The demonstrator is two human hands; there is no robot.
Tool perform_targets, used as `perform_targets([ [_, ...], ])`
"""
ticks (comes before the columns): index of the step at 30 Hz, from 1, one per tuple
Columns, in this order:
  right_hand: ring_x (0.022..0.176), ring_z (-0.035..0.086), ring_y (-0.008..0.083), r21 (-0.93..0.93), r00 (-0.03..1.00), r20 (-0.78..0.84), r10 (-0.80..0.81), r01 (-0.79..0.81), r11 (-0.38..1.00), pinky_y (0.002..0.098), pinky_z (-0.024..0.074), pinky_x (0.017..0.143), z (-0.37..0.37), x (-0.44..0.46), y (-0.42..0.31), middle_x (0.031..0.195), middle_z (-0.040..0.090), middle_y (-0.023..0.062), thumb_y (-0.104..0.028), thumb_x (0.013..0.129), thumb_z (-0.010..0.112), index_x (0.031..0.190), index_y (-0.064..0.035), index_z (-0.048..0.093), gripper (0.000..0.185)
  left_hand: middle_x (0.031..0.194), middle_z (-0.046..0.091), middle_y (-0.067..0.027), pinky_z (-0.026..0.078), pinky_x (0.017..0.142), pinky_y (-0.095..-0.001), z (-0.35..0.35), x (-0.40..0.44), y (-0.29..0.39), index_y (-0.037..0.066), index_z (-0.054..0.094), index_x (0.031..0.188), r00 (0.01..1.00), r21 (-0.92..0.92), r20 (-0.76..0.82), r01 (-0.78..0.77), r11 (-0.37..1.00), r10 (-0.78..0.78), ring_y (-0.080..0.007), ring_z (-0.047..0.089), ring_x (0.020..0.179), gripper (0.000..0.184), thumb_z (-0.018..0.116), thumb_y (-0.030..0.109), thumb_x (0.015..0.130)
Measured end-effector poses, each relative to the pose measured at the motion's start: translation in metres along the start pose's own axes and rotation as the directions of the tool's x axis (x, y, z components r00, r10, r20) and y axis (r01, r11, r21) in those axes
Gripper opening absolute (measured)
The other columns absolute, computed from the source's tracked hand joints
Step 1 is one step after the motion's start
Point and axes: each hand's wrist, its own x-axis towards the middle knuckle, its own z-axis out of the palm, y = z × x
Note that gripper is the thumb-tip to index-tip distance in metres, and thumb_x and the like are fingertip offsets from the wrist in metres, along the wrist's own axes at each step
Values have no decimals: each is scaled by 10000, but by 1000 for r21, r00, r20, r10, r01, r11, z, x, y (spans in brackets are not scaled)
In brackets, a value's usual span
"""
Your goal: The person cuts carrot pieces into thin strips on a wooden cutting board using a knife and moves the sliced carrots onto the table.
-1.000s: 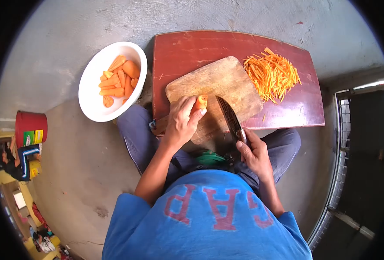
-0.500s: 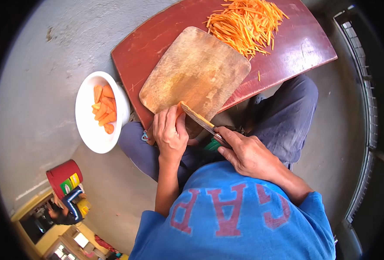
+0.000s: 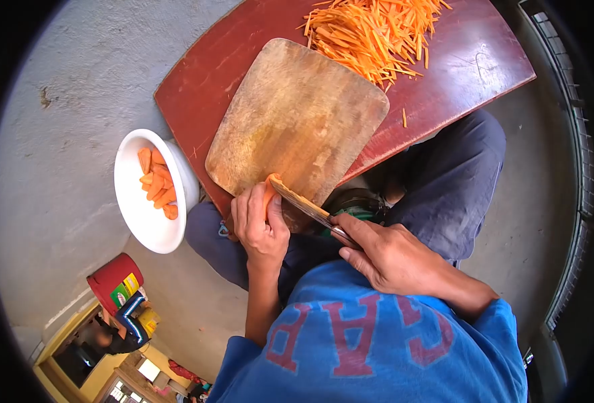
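Note:
My left hand (image 3: 261,225) is closed around a piece of carrot (image 3: 269,191) at the near edge of a wooden cutting board (image 3: 300,111). Its fingers hide much of the piece. My right hand (image 3: 394,255) grips the handle of a knife (image 3: 305,205). The blade slants up and left, with its tip end against the carrot, and orange bits cling along it. On the far side of the board lies a heap of thin carrot strips (image 3: 371,40).
The board rests on a red table (image 3: 196,87). Left of it stands a white bowl (image 3: 151,227) containing several carrot pieces (image 3: 163,185). A rough grey wall (image 3: 82,74) is behind the bowl. Farther off are a red bucket (image 3: 112,272) and another person (image 3: 126,329).
The camera view has shifted slightly, so table, bowl and background sit differently. Both hands keep their grips, and the knife stays against the carrot with little visible movement.

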Motion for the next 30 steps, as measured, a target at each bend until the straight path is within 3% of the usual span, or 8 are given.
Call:
perform_targets([
  [12, 1057, 788, 495, -130, 997, 15, 78, -76, 989, 527, 664, 846, 11, 24, -11, 1211, 778, 304, -90, 1082, 729, 1532, 60, 522, 518, 1183, 751, -200, 579, 904, -516, 2, 0, -6, -30, 758, 1256, 997, -42, -66, -41, 998, 38, -431, 708, 1017, 295, 832, 45, 980],
  [15, 917, 768, 530, -131, 993, -67, -93, 84, 988, 589, 627, 768, 14, 47, -4, 1018, 765, 325, -124, 1081, 719, 1317, 43, 560, 329, 1206, 744, -206, 572, 921, -527, 3, -4, -6, -26, 751, 1262, 997, -41, -73, -26, 999, 23, -439, 704, 1040, 302, 831, 59, 984],
  [18, 943, 774, 520, -141, 981, -62, -182, 172, 975, 590, 624, 770, -1, 60, -9, 1003, 767, 322, -122, 1070, 725, 1330, 40, 566, 345, 1222, 730, -208, 562, 947, -539, 7, -2, -8, -19, 736, 1288, 996, -28, -86, -36, 999, 33, -444, 693, 1065, 324, 827, 62, 987],
  [19, 1054, 778, 514, -130, 998, -17, -60, 57, 990, 560, 645, 882, -10, 58, -20, 1168, 781, 308, -91, 1050, 760, 1478, 60, 601, 481, 1225, 726, -207, 560, 954, -540, 7, -3, -7, -17, 731, 1296, 997, -39, -76, -24, 999, 21, -442, 690, 1073, 329, 825, 64, 992],
  [22, 1041, 785, 503, -120, 950, -170, -261, 243, 963, 547, 650, 871, -22, 60, -10, 1139, 787, 285, -90, 1039, 772, 1497, 38, 618, 500, 1231, 716, -205, 554, 970, -543, 7, -3, -7, -11, 721, 1323, 998, -82, -55, 3, 997, -8, -437, 683, 1087, 344, 819, 74, 1004],
  [26, 922, 784, 447, -567, 944, -157, -291, 155, 809, 531, 634, 781, -40, 56, -6, 1089, 777, 221, -108, 979, 826, 1508, -3, 649, 568, 1284, 706, -201, 576, 1005, -495, 5, -8, -16, -26, 709, 1391, 995, -263, -71, 52, 963, -73, -387, 699, 1143, 361, 795, 81, 1057],
  [28, 851, 768, 425, -608, 925, -149, -351, 194, 770, 502, 617, 711, -41, 54, 2, 1003, 748, 184, -105, 979, 804, 1437, -19, 642, 493, 1311, 704, -198, 590, 1023, -460, 2, -14, -18, -35, 701, 1417, 979, -449, -64, 143, 882, -191, -357, 706, 1185, 370, 786, 78, 1075],
  [30, 812, 756, 408, -620, 919, -121, -376, 225, 751, 485, 609, 677, -45, 49, 4, 954, 727, 161, -106, 976, 797, 1409, -23, 644, 468, 1338, 697, -193, 603, 1043, -420, -2, -19, -21, -46, 685, 1447, 980, -450, -89, 121, 885, -179, -329, 710, 1230, 380, 773, 78, 1099],
])
